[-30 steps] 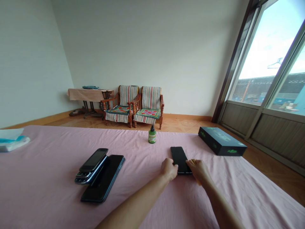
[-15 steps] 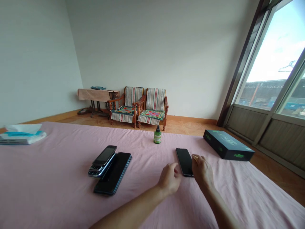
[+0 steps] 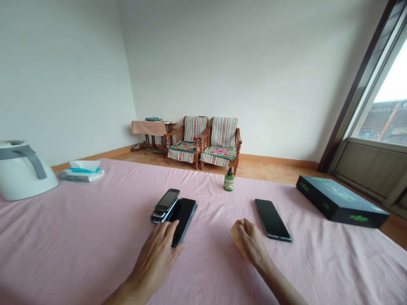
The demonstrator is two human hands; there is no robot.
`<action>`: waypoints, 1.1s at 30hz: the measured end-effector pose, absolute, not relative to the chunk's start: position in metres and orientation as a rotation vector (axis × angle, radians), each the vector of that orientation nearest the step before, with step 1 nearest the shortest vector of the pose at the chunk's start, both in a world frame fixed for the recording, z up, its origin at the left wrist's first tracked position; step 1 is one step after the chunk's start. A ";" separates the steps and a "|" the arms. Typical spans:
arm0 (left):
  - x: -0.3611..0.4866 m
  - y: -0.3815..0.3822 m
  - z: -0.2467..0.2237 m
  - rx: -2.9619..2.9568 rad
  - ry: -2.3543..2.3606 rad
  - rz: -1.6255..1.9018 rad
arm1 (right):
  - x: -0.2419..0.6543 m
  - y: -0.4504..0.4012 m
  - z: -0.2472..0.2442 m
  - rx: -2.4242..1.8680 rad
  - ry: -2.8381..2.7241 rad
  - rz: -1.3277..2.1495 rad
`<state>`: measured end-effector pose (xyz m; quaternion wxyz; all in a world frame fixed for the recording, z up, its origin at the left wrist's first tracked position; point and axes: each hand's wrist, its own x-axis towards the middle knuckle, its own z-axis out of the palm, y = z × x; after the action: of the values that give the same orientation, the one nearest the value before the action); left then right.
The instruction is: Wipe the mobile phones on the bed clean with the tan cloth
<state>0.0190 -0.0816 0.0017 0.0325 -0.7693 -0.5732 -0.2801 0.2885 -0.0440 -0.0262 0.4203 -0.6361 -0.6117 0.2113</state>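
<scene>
My left hand (image 3: pixel 155 250) is open, its fingers stretched over the near end of a large black smartphone (image 3: pixel 183 220). Whether the fingertips touch it I cannot tell. On that phone's left side rests a smaller silver-edged slider phone (image 3: pixel 165 203), its keypad partly showing. My right hand (image 3: pixel 251 240) is closed around a small yellowish cloth (image 3: pixel 235 235), mostly hidden by the fingers. To its right another black smartphone (image 3: pixel 272 220) lies face up on the pink sheet (image 3: pixel 210 271), apart from the hand.
A green spray bottle (image 3: pixel 229 180) stands at the sheet's far edge. The black box (image 3: pixel 341 201) lies at right. A tissue pack (image 3: pixel 82 171) and a white kettle (image 3: pixel 27 173) are at left. Two wooden armchairs (image 3: pixel 222 140) and a covered sewing table (image 3: pixel 149 127) stand by the wall.
My left hand has moved left to the stacked phones and opened. My right hand has left the right smartphone, moving left with the cloth. The view has turned left, bringing in the kettle.
</scene>
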 end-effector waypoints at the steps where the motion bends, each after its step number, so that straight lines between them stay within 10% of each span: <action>1: 0.011 -0.080 -0.001 -2.306 -1.784 -0.806 | 0.286 -0.045 -0.029 -1.563 -1.496 0.549; 33: 0.022 -0.078 0.005 -2.126 -1.998 -0.444 | 0.284 -0.054 -0.037 -1.449 -1.576 0.477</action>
<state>0.0219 -0.0778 0.0047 0.0952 -0.7172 -0.6739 -0.1497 0.2841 -0.0539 -0.0367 0.4564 -0.5879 -0.6392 0.1936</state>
